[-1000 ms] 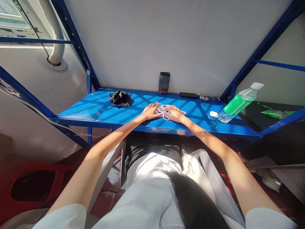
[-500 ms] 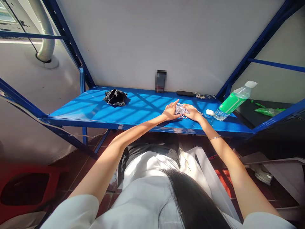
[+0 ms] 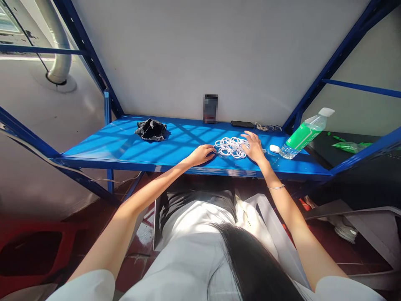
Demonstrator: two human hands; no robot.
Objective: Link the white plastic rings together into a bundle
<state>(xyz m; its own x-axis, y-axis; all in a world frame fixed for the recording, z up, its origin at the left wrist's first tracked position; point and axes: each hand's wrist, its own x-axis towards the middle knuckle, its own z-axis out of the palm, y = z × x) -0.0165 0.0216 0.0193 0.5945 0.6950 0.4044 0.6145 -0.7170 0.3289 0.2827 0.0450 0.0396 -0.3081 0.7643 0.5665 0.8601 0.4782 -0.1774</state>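
White rings (image 3: 232,147) that look like hair ties lie spread in a loose, overlapping patch near the front of the blue table (image 3: 188,144). At the patch's left edge is my left hand (image 3: 202,154), open, its fingers pointing toward the rings and the thumb slightly apart. Over the right edge rests my right hand (image 3: 253,147), open with fingers spread, touching the rings there and hiding some of them.
An open black plastic bag (image 3: 151,130) sits on the left. A propped phone (image 3: 210,108) leans on the wall, with a flat black phone (image 3: 242,124) and cables (image 3: 267,126) nearby. Rightward stand a small white case (image 3: 274,149) and a green-labelled bottle (image 3: 303,136).
My hands have moved apart, the left one leftward and toward me. The rings, bunched between both hands before, are now spread flat on the table.
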